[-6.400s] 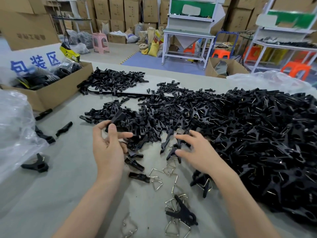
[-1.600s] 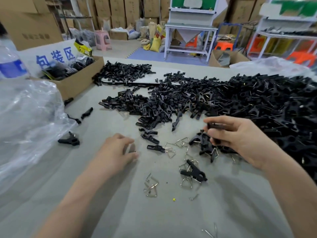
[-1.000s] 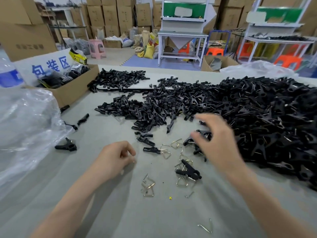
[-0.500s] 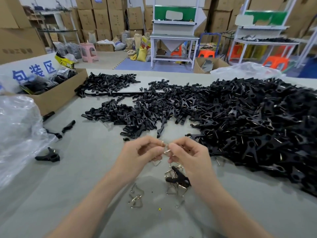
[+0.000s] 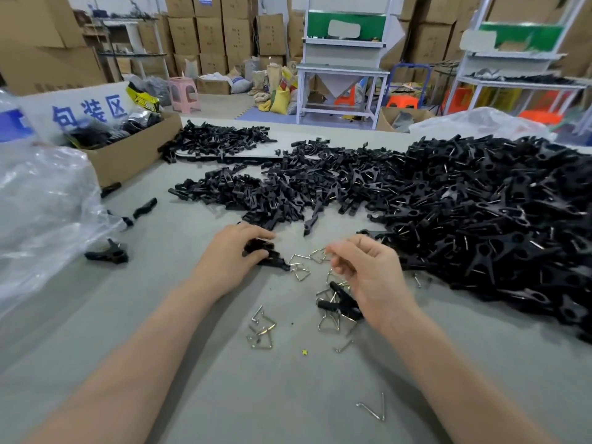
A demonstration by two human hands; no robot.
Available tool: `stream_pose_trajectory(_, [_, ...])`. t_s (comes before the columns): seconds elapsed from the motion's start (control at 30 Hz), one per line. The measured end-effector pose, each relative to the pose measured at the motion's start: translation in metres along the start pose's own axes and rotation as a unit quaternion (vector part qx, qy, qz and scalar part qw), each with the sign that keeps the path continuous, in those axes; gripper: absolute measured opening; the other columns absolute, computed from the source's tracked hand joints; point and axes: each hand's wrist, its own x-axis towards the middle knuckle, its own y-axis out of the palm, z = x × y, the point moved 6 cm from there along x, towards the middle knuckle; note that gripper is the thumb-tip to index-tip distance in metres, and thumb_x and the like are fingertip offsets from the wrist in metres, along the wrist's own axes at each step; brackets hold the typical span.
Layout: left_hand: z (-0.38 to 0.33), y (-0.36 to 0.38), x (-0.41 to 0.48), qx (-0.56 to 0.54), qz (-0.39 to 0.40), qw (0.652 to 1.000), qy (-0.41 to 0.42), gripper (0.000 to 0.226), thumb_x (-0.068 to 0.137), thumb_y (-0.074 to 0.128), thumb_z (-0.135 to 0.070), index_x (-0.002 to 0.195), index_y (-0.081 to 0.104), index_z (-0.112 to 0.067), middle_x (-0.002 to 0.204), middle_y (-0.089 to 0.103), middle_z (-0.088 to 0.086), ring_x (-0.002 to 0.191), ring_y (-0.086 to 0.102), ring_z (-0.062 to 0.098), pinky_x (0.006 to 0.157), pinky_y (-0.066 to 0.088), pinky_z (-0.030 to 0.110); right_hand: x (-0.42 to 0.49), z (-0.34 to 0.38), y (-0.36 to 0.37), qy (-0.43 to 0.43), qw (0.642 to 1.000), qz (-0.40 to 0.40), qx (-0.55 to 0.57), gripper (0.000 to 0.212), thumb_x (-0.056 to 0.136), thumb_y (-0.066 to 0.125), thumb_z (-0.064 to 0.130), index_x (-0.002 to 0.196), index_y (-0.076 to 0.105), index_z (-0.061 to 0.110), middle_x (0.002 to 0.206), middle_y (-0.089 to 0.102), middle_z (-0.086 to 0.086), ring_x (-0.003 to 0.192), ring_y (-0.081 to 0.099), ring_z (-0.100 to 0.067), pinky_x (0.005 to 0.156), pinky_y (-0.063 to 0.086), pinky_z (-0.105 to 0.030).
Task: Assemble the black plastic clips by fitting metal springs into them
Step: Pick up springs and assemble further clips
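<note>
My left hand [image 5: 229, 256] rests on the grey table [image 5: 192, 363], its fingers curled over a black clip half [image 5: 267, 253]. Just right of it, my right hand [image 5: 368, 270] hovers with curled fingers, its fingertips pinching a bent metal spring [image 5: 318, 255]. Another spring [image 5: 300, 271] lies between the hands. An assembled black clip [image 5: 339, 302] lies on loose springs under my right wrist. More springs [image 5: 262, 331] are scattered nearer to me, and one spring [image 5: 373, 408] lies alone.
A huge pile of black clips [image 5: 480, 213] fills the right side, with a smaller heap [image 5: 256, 193] ahead. A cardboard box [image 5: 134, 152] and a clear plastic bag [image 5: 41, 203] stand at the left. A lone clip [image 5: 107, 253] lies near the bag.
Half a second ago both hands pinched one spring together. They have parted: the left hand moved left onto a black clip half, and the right hand stays over the springs.
</note>
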Motion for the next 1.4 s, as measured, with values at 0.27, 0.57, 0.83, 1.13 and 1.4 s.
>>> stream_pose_trajectory(0.27, [0.0, 0.007, 0.008, 0.077, 0.038, 0.996, -0.012, 0.023, 0.094, 0.059, -0.022, 0.115, 0.066, -0.025, 0.115, 0.062, -0.004, 0.116, 0.044, 0.022, 0.099, 0.037, 0.041, 0.001, 0.002, 0.003, 0.016, 0.991, 0.03, 0.131, 0.01, 0.075, 0.065, -0.005, 0.085, 0.066, -0.002, 0.07, 0.066, -0.003, 0.056, 0.055, -0.007, 0.061, 0.05, -0.013])
stream_pose_trajectory(0.57, [-0.032, -0.002, -0.002, -0.162, -0.033, 0.986, 0.024, 0.022, 0.089, 0.066, -0.019, 0.099, 0.06, -0.038, 0.09, 0.063, -0.016, 0.088, 0.06, 0.001, 0.081, 0.045, 0.015, -0.001, -0.003, 0.001, 0.005, 0.999, -0.003, 0.054, 0.009, 0.087, 0.06, 0.0, 0.085, 0.068, -0.001, 0.063, 0.063, -0.006, 0.051, 0.054, -0.01, 0.05, 0.047, -0.016])
stream_pose_trajectory(0.83, [-0.072, -0.001, -0.019, -0.261, -0.041, 0.962, 0.074, 0.029, 0.077, 0.077, -0.013, 0.079, 0.055, -0.031, 0.086, 0.068, -0.007, 0.074, 0.062, 0.011, 0.066, 0.054, 0.031, -0.004, -0.005, 0.007, -0.004, 0.999, 0.024, 0.041, 0.005, 0.079, 0.068, -0.002, 0.079, 0.069, 0.003, 0.065, 0.068, -0.008, 0.057, 0.064, -0.013, 0.058, 0.053, -0.019])
stream_pose_trajectory(1.13, [-0.068, 0.006, -0.018, -0.419, -0.009, 0.908, -0.002, 0.023, 0.091, 0.056, 0.005, 0.091, 0.069, -0.014, 0.093, 0.075, -0.009, 0.079, 0.068, -0.002, 0.065, 0.046, 0.008, -0.002, 0.002, -0.002, -0.018, 0.999, -0.015, 0.038, 0.012, 0.077, 0.068, -0.008, 0.077, 0.069, 0.004, 0.063, 0.067, -0.003, 0.054, 0.061, -0.011, 0.059, 0.053, -0.018])
stream_pose_trajectory(1.4, [-0.064, 0.018, -0.02, -0.472, 0.03, 0.881, -0.03, 0.015, 0.088, 0.062, -0.002, 0.093, 0.064, -0.016, 0.095, 0.074, -0.003, 0.079, 0.068, 0.006, 0.07, 0.053, 0.02, 0.0, -0.003, -0.005, 0.027, 0.998, -0.023, 0.049, 0.014, 0.078, 0.069, -0.002, 0.07, 0.063, 0.008, 0.062, 0.065, -0.006, 0.048, 0.059, -0.013, 0.048, 0.05, -0.019])
